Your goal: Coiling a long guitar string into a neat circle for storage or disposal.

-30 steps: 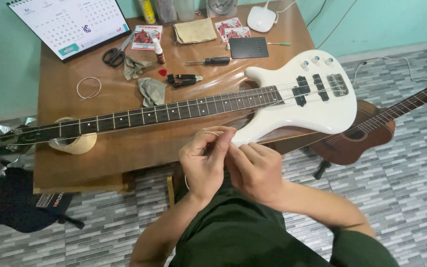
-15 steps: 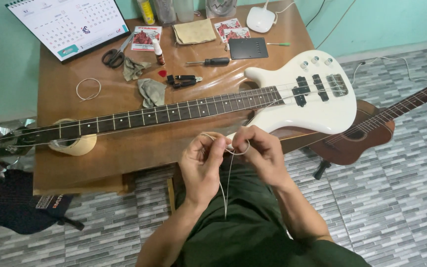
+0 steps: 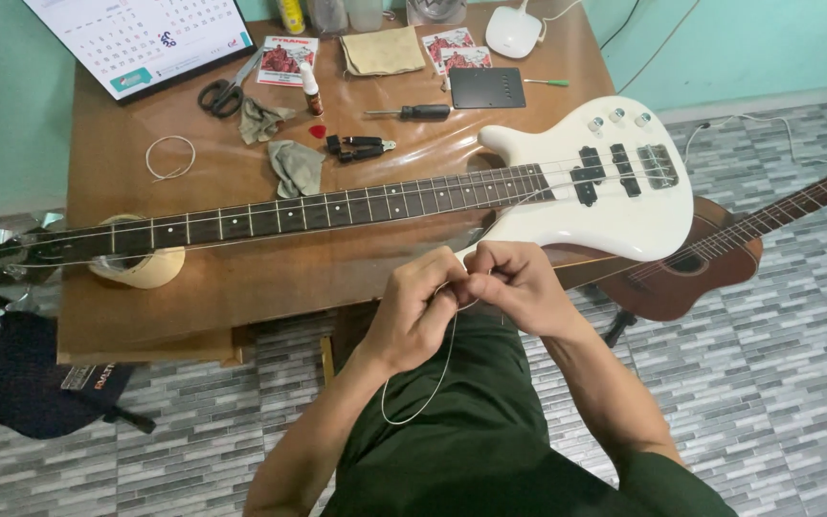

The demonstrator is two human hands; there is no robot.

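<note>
White bass [image 3: 605, 191] — one — behind two hands, left [image 3: 413, 311] and right [image 3: 519, 287], pinching one string [image 3: 433, 383].

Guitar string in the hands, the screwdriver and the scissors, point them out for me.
guitar string [image 3: 437, 383], head view, on the loose loop hanging below the hands.
screwdriver [image 3: 425, 112], head view, on its black handle.
scissors [image 3: 220, 96], head view, on the black finger loops.

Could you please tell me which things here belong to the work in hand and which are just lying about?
In hand: left hand, right hand, thin string, white bass guitar.

Lying about: scissors, screwdriver, calendar, grey cloth, tape roll, brown guitar.
</note>
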